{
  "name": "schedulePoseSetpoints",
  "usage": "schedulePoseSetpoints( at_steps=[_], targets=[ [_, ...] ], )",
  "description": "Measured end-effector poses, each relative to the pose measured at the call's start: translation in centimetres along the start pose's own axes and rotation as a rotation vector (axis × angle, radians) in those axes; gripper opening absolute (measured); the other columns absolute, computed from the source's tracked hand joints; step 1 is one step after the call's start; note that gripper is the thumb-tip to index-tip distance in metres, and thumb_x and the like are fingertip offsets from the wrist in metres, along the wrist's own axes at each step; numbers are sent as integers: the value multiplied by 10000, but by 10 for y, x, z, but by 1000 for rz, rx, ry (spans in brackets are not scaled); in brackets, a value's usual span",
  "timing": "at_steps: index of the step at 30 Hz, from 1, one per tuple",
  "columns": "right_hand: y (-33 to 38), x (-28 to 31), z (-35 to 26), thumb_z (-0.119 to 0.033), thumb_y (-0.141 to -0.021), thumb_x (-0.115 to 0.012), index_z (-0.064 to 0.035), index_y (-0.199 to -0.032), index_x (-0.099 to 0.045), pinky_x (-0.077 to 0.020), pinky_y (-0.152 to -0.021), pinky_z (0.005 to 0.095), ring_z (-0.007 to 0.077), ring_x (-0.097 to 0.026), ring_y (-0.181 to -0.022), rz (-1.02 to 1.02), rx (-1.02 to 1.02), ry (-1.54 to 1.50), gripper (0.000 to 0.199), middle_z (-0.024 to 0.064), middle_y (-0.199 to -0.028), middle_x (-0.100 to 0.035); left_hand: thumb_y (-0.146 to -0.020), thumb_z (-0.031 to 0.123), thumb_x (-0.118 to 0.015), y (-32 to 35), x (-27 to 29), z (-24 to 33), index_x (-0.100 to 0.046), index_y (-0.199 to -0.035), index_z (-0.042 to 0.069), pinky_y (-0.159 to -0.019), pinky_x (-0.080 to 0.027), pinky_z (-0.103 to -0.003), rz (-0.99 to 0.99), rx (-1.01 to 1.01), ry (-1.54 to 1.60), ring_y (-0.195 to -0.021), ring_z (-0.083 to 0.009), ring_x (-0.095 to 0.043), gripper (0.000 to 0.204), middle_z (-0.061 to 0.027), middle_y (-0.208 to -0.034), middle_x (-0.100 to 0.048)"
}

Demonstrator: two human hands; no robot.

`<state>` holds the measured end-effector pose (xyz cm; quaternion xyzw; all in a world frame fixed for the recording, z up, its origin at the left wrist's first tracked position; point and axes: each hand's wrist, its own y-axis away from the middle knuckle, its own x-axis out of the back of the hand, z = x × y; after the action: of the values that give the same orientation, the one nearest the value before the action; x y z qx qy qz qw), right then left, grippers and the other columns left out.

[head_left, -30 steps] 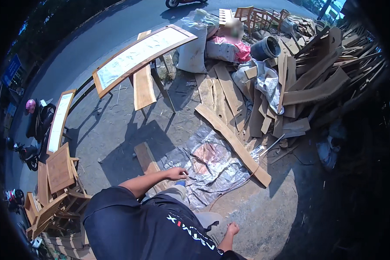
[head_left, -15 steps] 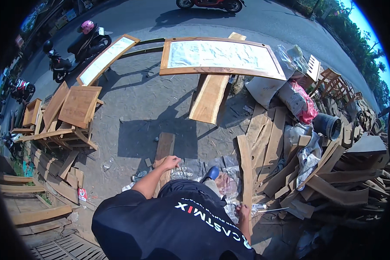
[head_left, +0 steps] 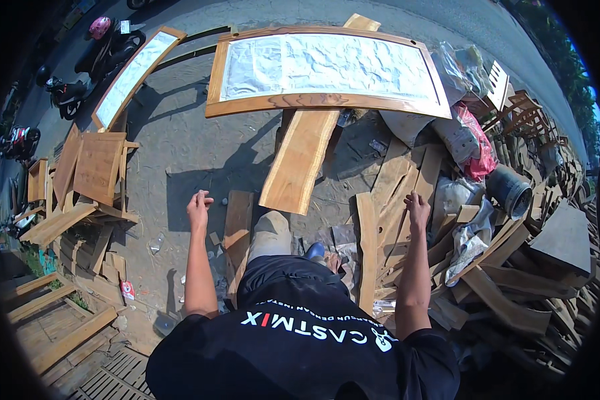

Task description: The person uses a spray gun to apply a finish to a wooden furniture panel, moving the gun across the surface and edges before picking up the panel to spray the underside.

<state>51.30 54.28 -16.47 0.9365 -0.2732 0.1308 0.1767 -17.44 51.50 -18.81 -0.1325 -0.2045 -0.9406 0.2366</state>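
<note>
Both arms reach forward, held wide apart. My left hand (head_left: 199, 210) is raised over the ground with loosely bent fingers and nothing visible in it. My right hand (head_left: 418, 212), also loosely bent and seemingly bare, is above the scrap boards (head_left: 399, 193). Ahead of me a large wood-framed panel (head_left: 330, 67), faced with a crinkled whitish sheet, lies across a support. A wide plank (head_left: 300, 160) with a pale edge juts from beneath it towards my knee. Neither hand touches the panel or plank.
A narrower framed panel (head_left: 137, 77) slants at the far left, near parked motorbikes (head_left: 103, 60). Below it lean brown wooden panels (head_left: 99, 167). On the right are sacks (head_left: 457, 137), a dark bucket (head_left: 509, 192) and a heap of offcuts (head_left: 513, 297). A board (head_left: 237, 227) lies by my left leg.
Both hands have risen and spread forward from near my body. I am closer to the large panel, one knee now showing. The red motorbike on the road has mostly left view.
</note>
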Motion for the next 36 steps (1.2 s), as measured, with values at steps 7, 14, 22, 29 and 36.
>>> schedulePoseSetpoints(
  at_steps=[7, 14, 22, 29, 36],
  targets=[
    [-165, -80, -142, -412, -980, -654, 34, -1125, -712, -537, -819, 323, 170, -703, -912, 184, 226, 194, 473, 110, -940, -738, -1072, 358, -485, -261, -65, 121, -537, -1388, 29, -1030, -450, -357, 35, -253, 35, -1243, -239, -592, 458, -166, -1333, -614],
    [-337, -91, -219, -495, -954, -651, -12, -1162, -715, -511, -917, 344, 222, -693, -1022, 395, 254, 363, 529, 145, -1077, -747, -1005, 626, -423, -452, -119, 184, -343, -1547, 25, -1163, -313, -419, -36, -69, -213, -1433, -332, -410, 814, -229, -1528, -443],
    [-581, -66, -238, -714, -936, -472, 9, -1139, -718, -476, -983, 454, 402, -665, -1102, 288, 146, 752, 790, 259, -1094, -713, -927, 783, -379, -535, -165, 216, -354, -1546, 18, -1186, -260, -486, -292, 254, -52, -1458, -361, -364, 984, -232, -1588, -351],
    [-678, -116, -228, -826, -908, -326, 124, -1179, -655, -418, -1052, 446, 440, -596, -1209, 69, 144, 752, 1041, 368, -1179, -637, -923, 778, -430, -522, -152, 225, -429, -1450, -28, -872, -466, -332, -77, 302, -99, -1015, -180, -565, 963, -88, -1149, -542],
    [-717, -93, -193, -796, -912, -432, 31, -702, -635, -420, -675, 395, 187, -533, -712, -66, -17, 582, 877, 74, -717, -594, -916, 762, -469, -521, -137, 205, -414, -1457, -64, -703, -476, -241, -120, 331, 93, -839, -110, -578, 989, -126, -1203, -630]
  ],
)
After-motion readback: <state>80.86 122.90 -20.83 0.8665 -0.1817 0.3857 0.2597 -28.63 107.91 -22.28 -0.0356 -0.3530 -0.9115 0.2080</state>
